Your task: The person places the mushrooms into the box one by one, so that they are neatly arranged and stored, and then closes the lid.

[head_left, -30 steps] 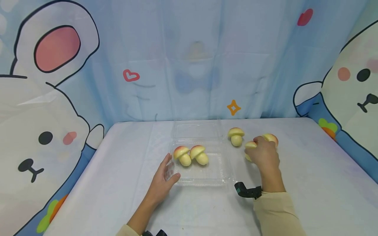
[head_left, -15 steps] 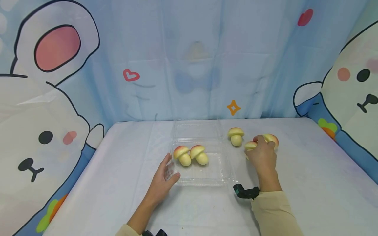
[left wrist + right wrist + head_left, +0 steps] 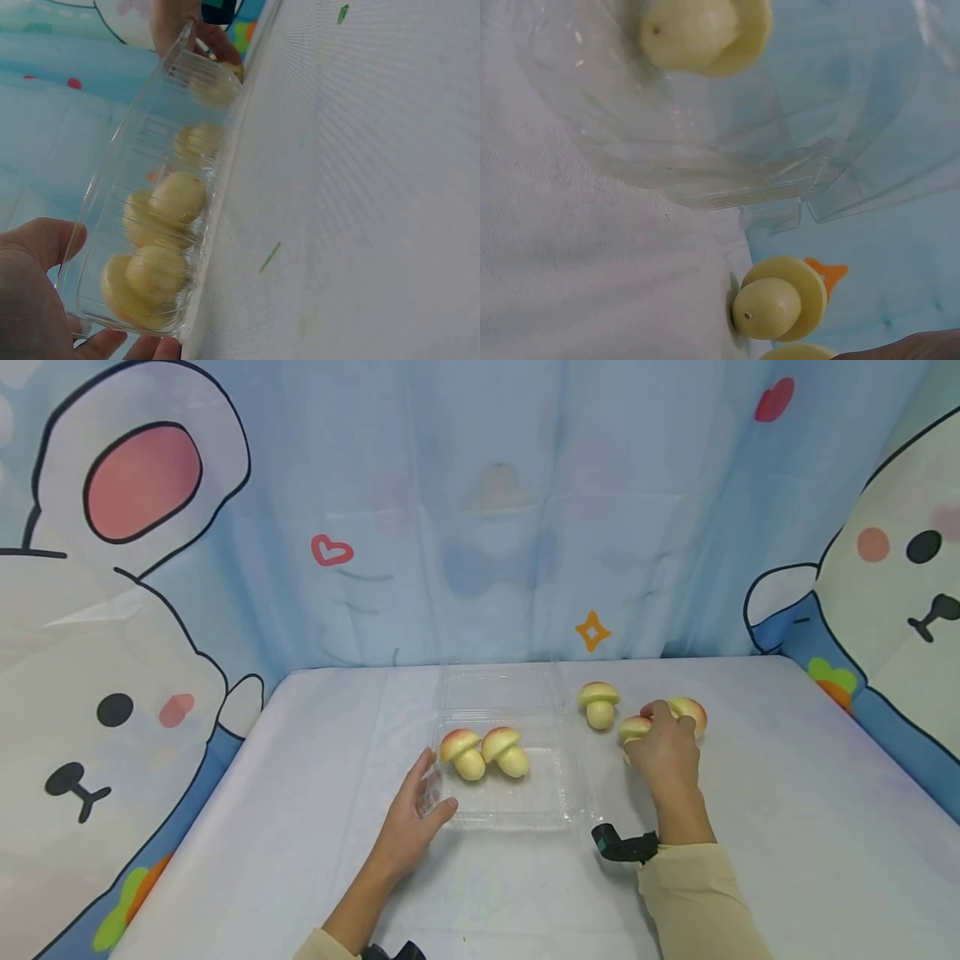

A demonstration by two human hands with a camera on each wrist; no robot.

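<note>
Pinching a yellow mushroom-shaped piece [image 3: 632, 727] on the white cloth to the right of a clear plastic box [image 3: 543, 785], a person's right hand [image 3: 666, 758] appears to have thumb and fingers closed on it from above, leaving part of the cap showing. A second piece [image 3: 693, 714] lies just beyond the knuckles, partly hidden; whether the two touch cannot be told. A third piece [image 3: 599, 706] rests cap away from the person, between the held one and the folded-back lid [image 3: 498, 689]. Inside the box, a red-tinged piece [image 3: 462, 755] and its neighbor [image 3: 506, 752] lean side by side at the left, leaving the right half bare. The left hand [image 3: 411, 822] clasps the near left corner, thumb on the near rim and fingers against the end, probably to keep so light a container from sliding. Standing between the right hand and the bare floor is the box's right wall, while a pale blue curtain [image 3: 480, 460] hangs behind.
</note>
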